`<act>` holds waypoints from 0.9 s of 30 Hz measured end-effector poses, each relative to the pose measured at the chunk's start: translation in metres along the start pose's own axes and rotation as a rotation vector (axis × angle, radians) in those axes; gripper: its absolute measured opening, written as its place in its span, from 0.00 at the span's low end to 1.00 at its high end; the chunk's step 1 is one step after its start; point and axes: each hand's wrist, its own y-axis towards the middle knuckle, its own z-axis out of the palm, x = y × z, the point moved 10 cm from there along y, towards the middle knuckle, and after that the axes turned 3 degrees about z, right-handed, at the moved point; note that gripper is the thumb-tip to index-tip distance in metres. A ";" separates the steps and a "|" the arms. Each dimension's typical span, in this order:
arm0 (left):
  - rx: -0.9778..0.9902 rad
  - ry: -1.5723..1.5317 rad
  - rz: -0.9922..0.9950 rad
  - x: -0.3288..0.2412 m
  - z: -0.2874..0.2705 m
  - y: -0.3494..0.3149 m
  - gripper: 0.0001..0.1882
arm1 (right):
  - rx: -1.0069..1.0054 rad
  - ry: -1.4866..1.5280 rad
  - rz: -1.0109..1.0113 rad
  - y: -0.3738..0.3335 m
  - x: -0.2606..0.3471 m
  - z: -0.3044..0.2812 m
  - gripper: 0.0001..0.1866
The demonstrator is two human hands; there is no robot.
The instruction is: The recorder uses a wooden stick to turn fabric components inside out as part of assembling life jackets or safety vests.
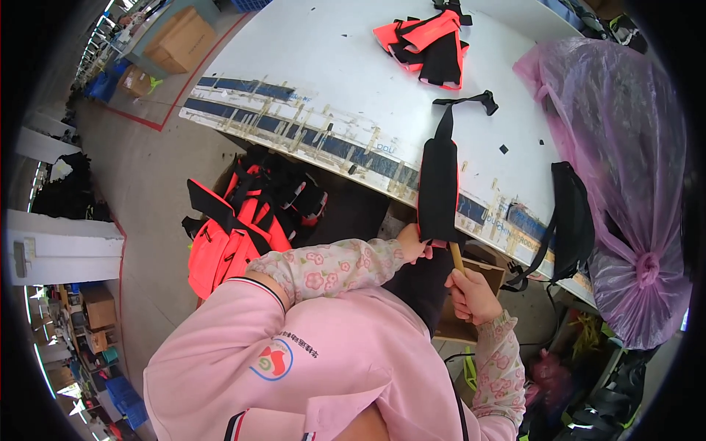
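A black padded strap point(439, 184) with a thin webbing tail and orange-red edging hangs over the table's front edge, its far end lying on the top. My left hand point(414, 245) grips the strap's near end, fingers partly hidden behind it. In my right hand point(474, 295), closed below the strap, is a yellowish stick point(457, 257). The stick's upper tip meets the strap's lower end; whether it goes inside cannot be seen.
Orange-red and black strap pieces point(430, 45) lie at the far side of the white table point(316, 66). Orange-red backpacks point(239, 235) are heaped below left. To the right are a black pouch point(572, 220) and a large pink plastic bag point(618, 125). A wooden box point(482, 268) stands under the table.
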 end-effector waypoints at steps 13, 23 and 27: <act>-0.042 0.001 0.253 -0.002 -0.007 0.020 0.09 | 0.581 0.689 -0.156 0.057 0.014 0.072 0.16; -0.136 -0.376 0.132 -0.028 -0.014 -0.003 0.17 | 0.195 0.439 -0.130 -0.002 -0.019 0.056 0.16; -0.088 -0.397 0.097 -0.026 -0.005 0.000 0.17 | 0.097 0.645 -0.113 -0.016 -0.042 0.060 0.16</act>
